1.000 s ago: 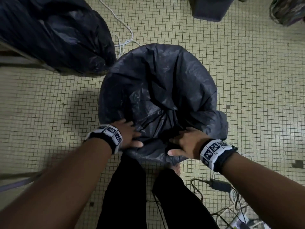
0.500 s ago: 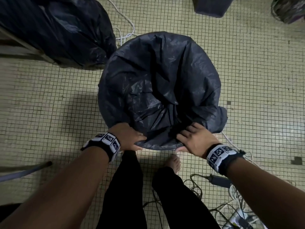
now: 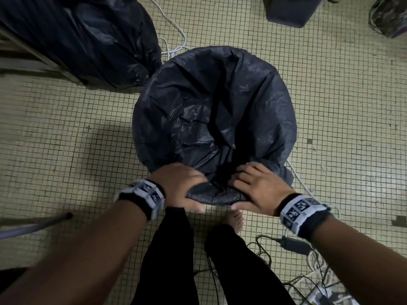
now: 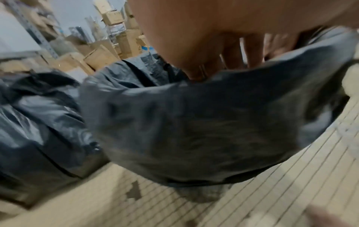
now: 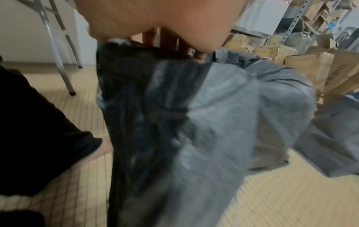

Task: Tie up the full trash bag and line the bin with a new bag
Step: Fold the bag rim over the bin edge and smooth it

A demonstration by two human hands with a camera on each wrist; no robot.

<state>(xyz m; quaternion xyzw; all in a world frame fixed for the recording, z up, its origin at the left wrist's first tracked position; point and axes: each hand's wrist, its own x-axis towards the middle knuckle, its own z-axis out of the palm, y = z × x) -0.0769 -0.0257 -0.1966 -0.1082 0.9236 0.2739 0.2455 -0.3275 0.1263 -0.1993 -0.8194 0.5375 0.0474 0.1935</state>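
Note:
A new black bag lies draped over the round bin, which it hides completely. My left hand and right hand sit close together at the near rim. Each pinches the bag's folded edge, fingers on top and thumb underneath. In the left wrist view my left hand has its fingers inside the bag's mouth. In the right wrist view my right hand grips the bag's edge the same way. The full black trash bag stands on the floor at the upper left, touching the bin.
White cables run behind the bin. A power adapter and tangled cords lie at the lower right. My bare foot is just below the bin. A dark box stands at the top. Cardboard boxes are stacked beyond.
Both hands have kept hold of the bag's near edge and drawn closer together. The loose plastic now sits lower and flatter over the rim.

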